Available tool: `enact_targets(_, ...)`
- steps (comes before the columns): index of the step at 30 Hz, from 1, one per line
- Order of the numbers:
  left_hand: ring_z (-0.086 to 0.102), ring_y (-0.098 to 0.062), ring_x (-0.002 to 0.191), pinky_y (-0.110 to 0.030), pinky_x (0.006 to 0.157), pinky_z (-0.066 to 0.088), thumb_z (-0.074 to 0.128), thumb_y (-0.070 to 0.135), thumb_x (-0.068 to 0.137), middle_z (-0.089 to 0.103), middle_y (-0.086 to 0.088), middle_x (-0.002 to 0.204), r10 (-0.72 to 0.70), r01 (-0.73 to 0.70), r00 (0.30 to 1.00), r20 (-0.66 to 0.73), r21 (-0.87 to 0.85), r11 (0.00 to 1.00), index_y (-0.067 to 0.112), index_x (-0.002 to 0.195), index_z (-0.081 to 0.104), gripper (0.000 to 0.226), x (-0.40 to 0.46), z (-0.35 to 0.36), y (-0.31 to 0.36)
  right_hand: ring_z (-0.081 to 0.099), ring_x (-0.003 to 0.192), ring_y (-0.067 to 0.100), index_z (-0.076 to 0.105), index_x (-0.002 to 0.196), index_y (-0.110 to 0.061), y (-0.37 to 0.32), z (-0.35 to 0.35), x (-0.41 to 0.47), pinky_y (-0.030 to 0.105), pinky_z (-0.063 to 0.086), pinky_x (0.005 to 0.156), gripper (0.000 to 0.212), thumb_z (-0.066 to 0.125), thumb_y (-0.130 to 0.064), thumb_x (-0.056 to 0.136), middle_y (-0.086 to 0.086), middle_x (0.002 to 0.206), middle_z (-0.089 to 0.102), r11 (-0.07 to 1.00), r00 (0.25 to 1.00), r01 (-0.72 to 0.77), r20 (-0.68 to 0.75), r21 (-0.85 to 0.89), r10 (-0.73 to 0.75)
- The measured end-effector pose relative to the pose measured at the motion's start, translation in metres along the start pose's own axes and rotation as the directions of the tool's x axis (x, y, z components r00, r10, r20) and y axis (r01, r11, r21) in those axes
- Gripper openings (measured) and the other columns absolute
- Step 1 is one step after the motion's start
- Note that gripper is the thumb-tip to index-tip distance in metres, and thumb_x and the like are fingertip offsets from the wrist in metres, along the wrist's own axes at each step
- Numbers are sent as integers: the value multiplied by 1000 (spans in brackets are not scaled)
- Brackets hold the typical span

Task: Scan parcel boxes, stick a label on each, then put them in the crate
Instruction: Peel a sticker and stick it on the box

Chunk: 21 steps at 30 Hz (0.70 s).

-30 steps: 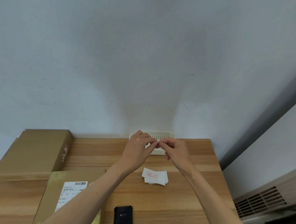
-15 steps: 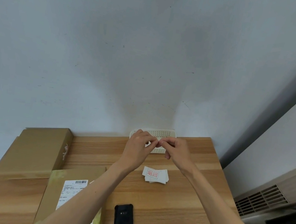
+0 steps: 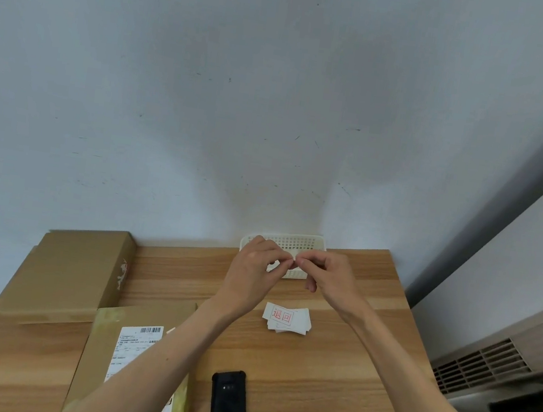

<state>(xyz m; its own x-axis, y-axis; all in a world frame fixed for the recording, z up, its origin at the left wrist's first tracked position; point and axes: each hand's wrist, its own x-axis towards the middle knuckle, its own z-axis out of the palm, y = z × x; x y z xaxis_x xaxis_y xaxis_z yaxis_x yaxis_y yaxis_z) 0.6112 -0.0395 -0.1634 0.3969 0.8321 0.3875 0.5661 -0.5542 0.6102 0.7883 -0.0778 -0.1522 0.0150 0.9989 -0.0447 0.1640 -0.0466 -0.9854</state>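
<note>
**boxfan:** so where's the label vs the parcel right now? that's the bit that matters for the stick-on

**tapeguy:** both hands are up at the far edge of the table (image 3: 328,369), fingertips meeting in front of the white perforated basket (image 3: 296,242). left hand (image 3: 254,272) and right hand (image 3: 329,282) are each curled into a pinch on something tiny and white between them – probably a label being peeled, but it's too small to say for sure

**boxfan:** and the box?

**tapeguy:** the parcel box (image 3: 136,357) with the barcode sheet lies down-left of the hands, close to the person, under the left forearm. its long side runs roughly away from the person. so the sticker has to travel back and to the left – left hand is the nearer one by a clear margin

**boxfan:** spare labels?

**tapeguy:** label stack (image 3: 286,318) with red print sits just below the hands, well apart from the box. black scanner (image 3: 229,406) lies just right of the box, long axis pointing away too. a bigger cardboard box (image 3: 72,269) sits further left by the wall
</note>
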Motion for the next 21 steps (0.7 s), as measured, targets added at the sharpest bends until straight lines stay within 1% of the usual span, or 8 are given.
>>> enact_targets(4, 49, -8, 86, -31, 73, 46, 67, 28, 95, 69, 9, 87, 37, -37, 999, -14, 5, 999, 20, 94, 80, 16, -2, 0, -2, 50, 54, 16, 79, 91, -14, -3, 0, -3, 29, 49, 63, 18, 63, -15, 99, -6, 78, 75, 1000, 1000, 15, -2, -25, -15)
enact_targets(7, 53, -13, 84, -33, 70, 47, 60, 38, 94, 69, 8, 85, 71, -71, 997, -40, 19, 997, 18, 92, 81, 28, -4, 1, -2, 51, 54, 16, 79, 91, -13, -4, 1, -6, 33, 48, 65, 20, 62, -17, 100, -13, 69, 71, 1000, 1000, 0, -3, -31, -1)
enact_targets(11, 53, -13, 84, -33, 71, 46, 60, 40, 94, 69, 7, 83, 79, -79, 996, -35, 8, 997, 17, 90, 80, 31, -8, 1, -2, 50, 53, 15, 78, 92, -5, -1, 3, -7, 37, 47, 65, 19, 62, -12, 100, -16, 58, 64, 999, 1000, -7, -9, -34, 7)
enact_targets(13, 51, -9, 85, -30, 73, 44, 62, 37, 95, 69, 8, 84, 43, -43, 999, -6, -22, 999, 17, 91, 80, 27, -9, 0, -2, 50, 52, 15, 78, 91, -7, 2, 4, -8, 35, 47, 64, 18, 62, -12, 99, -12, 55, 62, 999, 1000, -17, -9, -29, 17)
enact_targets(16, 49, -6, 86, -27, 75, 44, 67, 28, 96, 68, 10, 87, -1, 4, 999, 43, -49, 999, 18, 94, 80, 16, -12, 0, -3, 51, 53, 19, 80, 89, -16, 7, 5, -10, 34, 48, 66, 17, 65, -18, 98, 11, 57, 61, 999, 1000, -24, 0, -30, 24)
enact_targets(17, 49, -6, 87, -26, 75, 44, 68, 26, 96, 68, 10, 88, -9, 12, 999, 52, -51, 999, 19, 95, 80, 14, -14, 1, -3, 51, 54, 20, 80, 88, -17, 8, 6, -11, 35, 48, 65, 17, 66, -18, 97, 13, 59, 62, 999, 1000, -25, 1, -24, 25)
enact_targets(19, 51, -8, 88, -24, 75, 43, 67, 26, 96, 68, 11, 90, -24, 28, 997, 67, -56, 998, 19, 95, 79, 15, -16, 1, -3, 51, 54, 20, 80, 89, -14, 10, 7, -12, 34, 48, 63, 16, 66, -16, 97, 7, 66, 68, 1000, 1000, -25, 4, 2, 25)
enact_targets(21, 52, -9, 90, -22, 76, 42, 66, 28, 97, 67, 12, 90, -47, 52, 995, 84, -65, 996, 20, 95, 79, 16, -17, 1, -2, 51, 53, 19, 79, 89, -13, 10, 8, -13, 35, 48, 62, 16, 66, -15, 97, 14, 74, 71, 1000, 1000, -19, 8, 10, 19)
